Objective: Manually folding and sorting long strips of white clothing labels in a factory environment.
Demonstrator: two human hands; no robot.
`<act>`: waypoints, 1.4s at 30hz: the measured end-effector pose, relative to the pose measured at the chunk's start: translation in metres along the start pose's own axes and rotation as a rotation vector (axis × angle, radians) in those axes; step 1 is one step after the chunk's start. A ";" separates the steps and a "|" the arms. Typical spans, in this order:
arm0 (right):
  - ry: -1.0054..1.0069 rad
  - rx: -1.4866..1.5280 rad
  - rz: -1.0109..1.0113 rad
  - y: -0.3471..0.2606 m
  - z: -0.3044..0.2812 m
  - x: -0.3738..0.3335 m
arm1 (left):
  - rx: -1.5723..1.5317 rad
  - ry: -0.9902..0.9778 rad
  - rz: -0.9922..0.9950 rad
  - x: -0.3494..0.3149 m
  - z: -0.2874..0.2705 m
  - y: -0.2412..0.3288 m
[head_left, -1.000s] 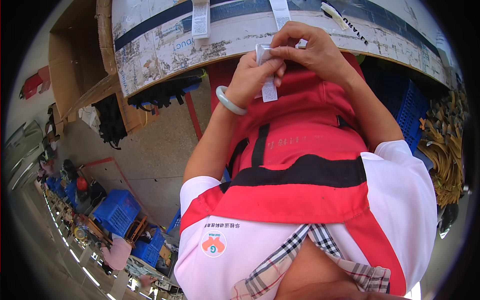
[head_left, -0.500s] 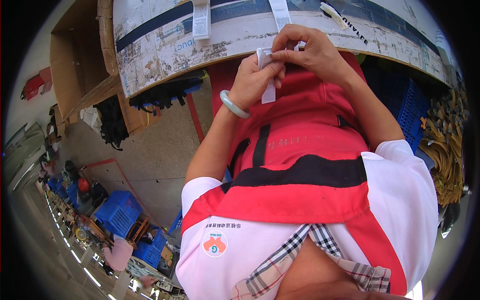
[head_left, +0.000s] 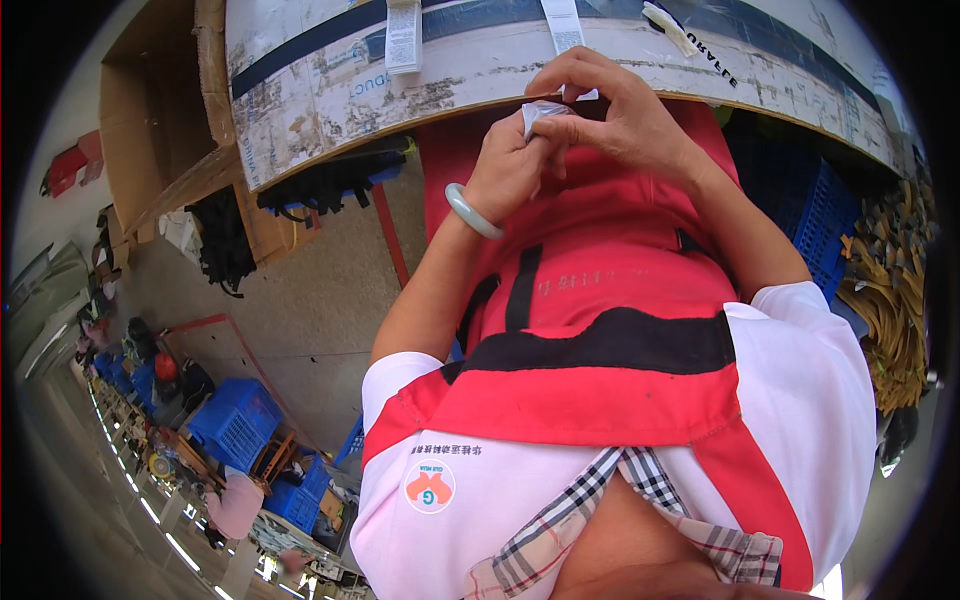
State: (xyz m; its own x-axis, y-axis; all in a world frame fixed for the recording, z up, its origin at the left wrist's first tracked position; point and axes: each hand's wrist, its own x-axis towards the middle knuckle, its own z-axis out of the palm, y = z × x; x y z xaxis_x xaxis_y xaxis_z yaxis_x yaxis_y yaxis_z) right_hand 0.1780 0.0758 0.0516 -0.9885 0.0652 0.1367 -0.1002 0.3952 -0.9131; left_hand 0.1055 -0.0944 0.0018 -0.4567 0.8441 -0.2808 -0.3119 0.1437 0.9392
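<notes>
Close to the table's front edge, my left hand is closed around a small bundle of white labels. My right hand bends over the bundle from the other side, thumb pressed on the labels and index finger arched above them. The lower part of the bundle is hidden by my fingers. A stack of white printed labels lies on the table, left of my hands. Another printed label strip lies just beyond them.
A crumpled white strip rests on the table at the right. An open cardboard box stands at the left. Under the table are black straps and a blue crate. Brown cut pieces are piled at the right.
The labels have bent over in my hands, and the end that hung below my left fingers no longer shows. My right thumb has shifted down onto the bundle.
</notes>
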 end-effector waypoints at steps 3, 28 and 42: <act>-0.032 -0.023 0.045 0.004 0.005 -0.003 | -0.102 -0.028 0.039 0.000 0.003 -0.002; 0.011 0.304 0.112 0.024 0.000 -0.005 | 0.023 -0.094 -0.015 0.004 0.005 0.015; 0.288 -0.376 -0.138 0.069 -0.033 0.041 | 0.086 0.351 0.225 0.018 -0.004 0.020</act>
State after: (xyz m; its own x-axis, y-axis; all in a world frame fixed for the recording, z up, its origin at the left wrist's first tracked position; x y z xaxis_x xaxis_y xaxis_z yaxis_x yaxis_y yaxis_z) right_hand 0.1343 0.1358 0.0070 -0.8920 0.2183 0.3959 -0.1282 0.7176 -0.6846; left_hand 0.0879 -0.0783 0.0150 -0.7662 0.6342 -0.1035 -0.1083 0.0313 0.9936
